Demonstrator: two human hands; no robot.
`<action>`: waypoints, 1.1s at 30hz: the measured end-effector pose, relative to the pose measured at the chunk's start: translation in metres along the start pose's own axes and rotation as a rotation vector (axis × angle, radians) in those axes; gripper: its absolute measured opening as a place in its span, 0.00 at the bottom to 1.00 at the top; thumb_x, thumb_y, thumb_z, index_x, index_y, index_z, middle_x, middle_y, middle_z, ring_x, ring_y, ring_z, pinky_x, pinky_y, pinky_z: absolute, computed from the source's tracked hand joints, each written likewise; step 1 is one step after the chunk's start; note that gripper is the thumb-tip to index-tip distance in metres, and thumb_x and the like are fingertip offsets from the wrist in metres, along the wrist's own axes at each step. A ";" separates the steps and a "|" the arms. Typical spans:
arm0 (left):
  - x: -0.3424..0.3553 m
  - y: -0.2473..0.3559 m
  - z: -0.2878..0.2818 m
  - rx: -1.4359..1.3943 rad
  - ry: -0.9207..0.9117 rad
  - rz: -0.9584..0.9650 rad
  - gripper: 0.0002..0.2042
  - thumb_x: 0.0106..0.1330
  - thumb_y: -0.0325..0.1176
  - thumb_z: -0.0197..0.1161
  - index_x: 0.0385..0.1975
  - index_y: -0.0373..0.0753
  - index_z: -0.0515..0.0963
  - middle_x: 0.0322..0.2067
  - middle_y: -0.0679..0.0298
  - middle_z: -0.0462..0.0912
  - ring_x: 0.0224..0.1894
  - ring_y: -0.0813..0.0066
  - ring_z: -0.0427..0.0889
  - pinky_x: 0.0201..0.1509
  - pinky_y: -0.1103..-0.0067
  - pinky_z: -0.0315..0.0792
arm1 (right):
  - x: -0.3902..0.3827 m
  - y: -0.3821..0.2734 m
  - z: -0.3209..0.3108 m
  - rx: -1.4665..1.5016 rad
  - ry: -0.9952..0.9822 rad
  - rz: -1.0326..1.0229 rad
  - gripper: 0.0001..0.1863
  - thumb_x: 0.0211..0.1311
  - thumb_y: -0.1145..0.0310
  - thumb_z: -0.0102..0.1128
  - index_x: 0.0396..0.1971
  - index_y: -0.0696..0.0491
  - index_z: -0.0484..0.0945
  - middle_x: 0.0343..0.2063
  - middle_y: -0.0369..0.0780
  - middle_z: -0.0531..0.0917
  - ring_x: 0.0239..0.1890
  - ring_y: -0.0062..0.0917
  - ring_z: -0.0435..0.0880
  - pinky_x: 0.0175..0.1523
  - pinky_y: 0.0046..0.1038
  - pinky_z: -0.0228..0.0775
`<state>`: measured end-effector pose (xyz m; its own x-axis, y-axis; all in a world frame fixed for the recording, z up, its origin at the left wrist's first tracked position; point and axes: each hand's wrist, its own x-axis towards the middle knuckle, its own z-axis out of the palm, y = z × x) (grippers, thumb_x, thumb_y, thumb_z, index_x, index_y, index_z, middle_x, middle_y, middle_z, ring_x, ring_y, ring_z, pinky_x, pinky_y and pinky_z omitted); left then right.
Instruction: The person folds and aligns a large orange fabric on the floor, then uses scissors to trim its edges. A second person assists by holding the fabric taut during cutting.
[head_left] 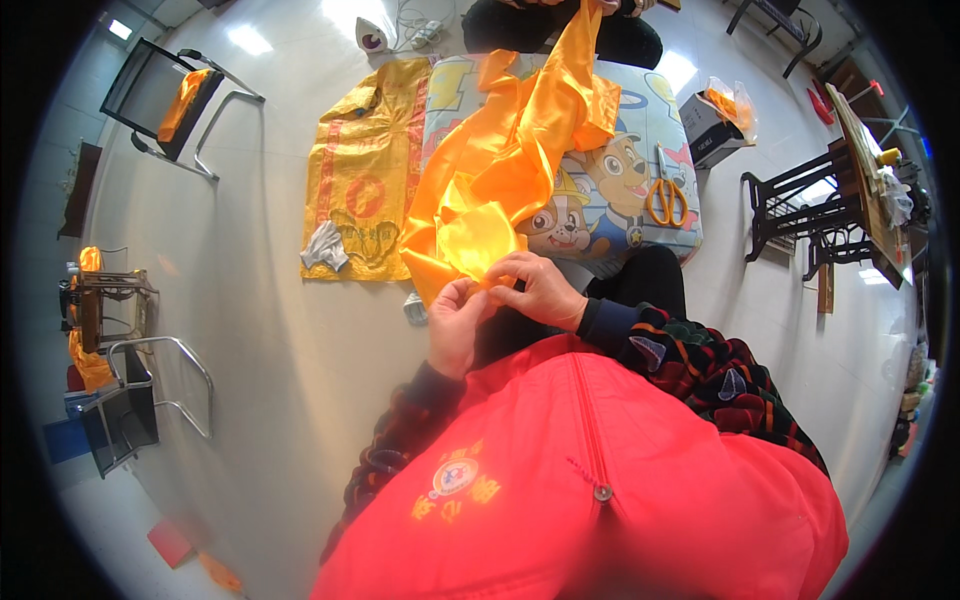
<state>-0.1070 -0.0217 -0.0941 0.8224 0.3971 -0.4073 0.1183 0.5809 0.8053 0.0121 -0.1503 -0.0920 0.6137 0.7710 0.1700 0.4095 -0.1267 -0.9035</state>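
Note:
My left hand (455,325) and my right hand (530,290) pinch an edge of shiny orange satin cloth (470,220) close together, their fingertips almost touching. The cloth spreads up over a padded mat (640,230) printed with cartoon dogs to another person's hands (625,8) at the top edge. Orange-handled scissors (665,205) lie on the mat, right of the cloth. A yellow-gold patterned fabric piece (355,140) lies left of the mat, with a crumpled white item (325,245) on it. Whether anything small is between my fingertips I cannot tell.
A chair (150,110) with orange cloth stands upper left; another chair (130,410) and a machine table (105,280) are lower left. A black iron-framed table (820,200) is right, a box with bagged orange material (710,130) beside it. A white iron (372,35) sits at the top.

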 end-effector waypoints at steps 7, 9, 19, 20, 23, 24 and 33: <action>0.001 -0.002 -0.001 0.013 0.012 0.004 0.06 0.66 0.23 0.59 0.40 0.38 0.73 0.36 0.66 0.80 0.36 0.79 0.82 0.40 0.82 0.80 | 0.000 0.001 0.001 -0.018 -0.004 -0.021 0.09 0.53 0.67 0.64 0.33 0.55 0.82 0.33 0.43 0.82 0.37 0.38 0.81 0.42 0.32 0.73; 0.001 -0.002 -0.001 0.022 0.014 0.006 0.05 0.66 0.23 0.59 0.40 0.38 0.73 0.36 0.66 0.80 0.35 0.79 0.82 0.39 0.82 0.80 | 0.000 0.002 0.000 -0.013 -0.018 -0.001 0.09 0.53 0.67 0.64 0.33 0.55 0.82 0.33 0.43 0.82 0.37 0.38 0.81 0.42 0.32 0.73; 0.003 -0.004 -0.003 0.083 0.070 -0.028 0.04 0.65 0.25 0.61 0.38 0.37 0.75 0.30 0.67 0.81 0.30 0.81 0.81 0.33 0.84 0.79 | -0.002 0.002 0.000 -0.004 -0.007 0.040 0.10 0.53 0.67 0.64 0.34 0.55 0.82 0.34 0.44 0.82 0.39 0.38 0.81 0.44 0.32 0.74; 0.003 -0.004 -0.003 0.087 0.081 -0.036 0.05 0.65 0.26 0.61 0.38 0.37 0.76 0.30 0.67 0.81 0.29 0.81 0.81 0.33 0.84 0.79 | -0.002 0.002 0.000 -0.001 -0.013 0.056 0.10 0.53 0.67 0.64 0.34 0.55 0.82 0.34 0.44 0.82 0.39 0.38 0.82 0.44 0.32 0.74; 0.002 -0.003 -0.001 0.106 0.110 -0.053 0.05 0.65 0.27 0.62 0.39 0.37 0.77 0.30 0.68 0.81 0.28 0.82 0.81 0.31 0.85 0.78 | -0.002 0.002 0.000 -0.001 -0.017 0.082 0.10 0.53 0.67 0.64 0.35 0.55 0.82 0.35 0.45 0.83 0.39 0.39 0.82 0.45 0.32 0.74; 0.002 -0.002 0.000 0.119 0.116 -0.054 0.05 0.65 0.27 0.62 0.39 0.37 0.77 0.30 0.68 0.81 0.28 0.82 0.81 0.30 0.85 0.78 | -0.002 0.003 -0.001 -0.004 -0.013 0.088 0.11 0.53 0.67 0.64 0.35 0.55 0.82 0.35 0.45 0.83 0.39 0.39 0.82 0.45 0.32 0.74; 0.002 -0.002 -0.003 0.175 0.156 -0.046 0.05 0.66 0.31 0.63 0.36 0.38 0.78 0.25 0.72 0.78 0.21 0.87 0.73 0.22 0.89 0.67 | 0.010 0.012 -0.007 -0.032 -0.024 0.091 0.12 0.54 0.67 0.63 0.36 0.56 0.82 0.36 0.45 0.83 0.40 0.39 0.82 0.45 0.33 0.74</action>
<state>-0.1071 -0.0202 -0.0982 0.7194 0.4863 -0.4960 0.2597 0.4739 0.8414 0.0272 -0.1485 -0.0984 0.6328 0.7703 0.0782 0.3745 -0.2161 -0.9017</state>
